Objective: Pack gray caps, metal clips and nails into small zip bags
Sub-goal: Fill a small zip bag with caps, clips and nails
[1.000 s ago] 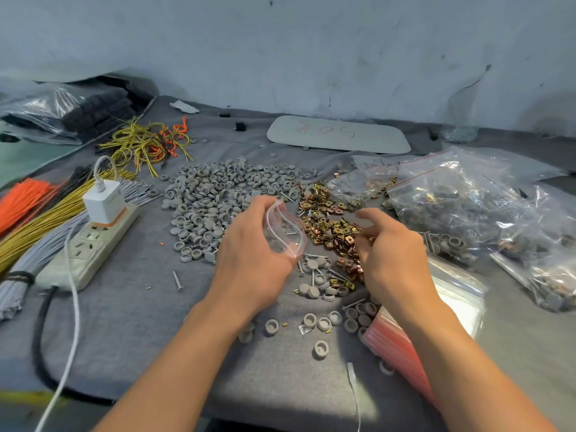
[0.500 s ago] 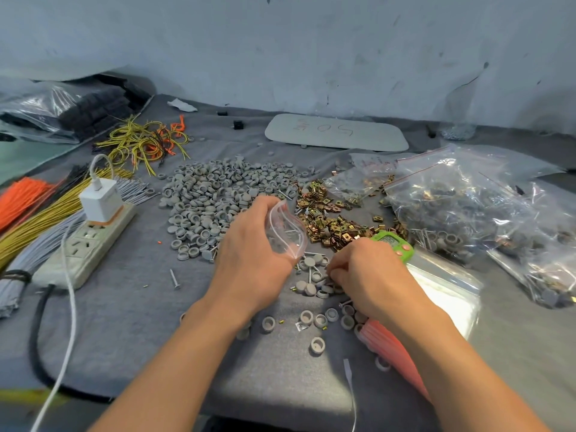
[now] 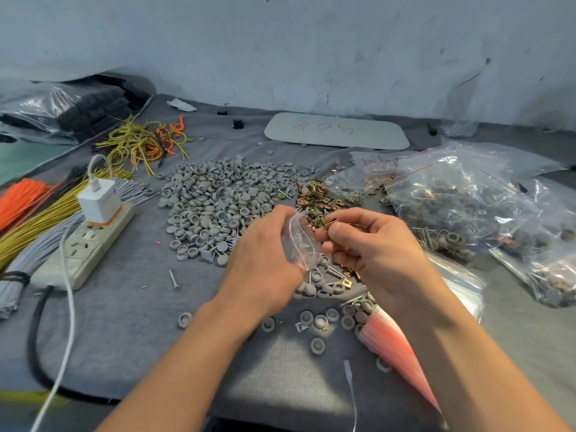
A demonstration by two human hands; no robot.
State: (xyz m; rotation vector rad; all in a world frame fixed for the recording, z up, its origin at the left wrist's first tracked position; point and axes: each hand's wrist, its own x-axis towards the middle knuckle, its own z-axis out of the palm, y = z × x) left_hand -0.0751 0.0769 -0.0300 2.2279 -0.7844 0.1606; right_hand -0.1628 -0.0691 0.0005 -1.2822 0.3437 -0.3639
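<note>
Lifted from the scattered parts, the right hand (image 3: 374, 247) pinches what may be a metal clip (image 3: 330, 222) at the mouth of the small zip bag (image 3: 300, 244), gripped by the left hand (image 3: 265, 254) above loose gray caps (image 3: 320, 321), filling under way; next, a clean drop inside.

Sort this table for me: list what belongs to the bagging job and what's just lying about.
Job: small zip bag in the left hand; right hand at its mouth; gray caps; metal clips; loose nail; stack of empty zip bags; filled bags.
Lying about: power strip with charger; wire bundles; white board; bag of black parts.
</note>
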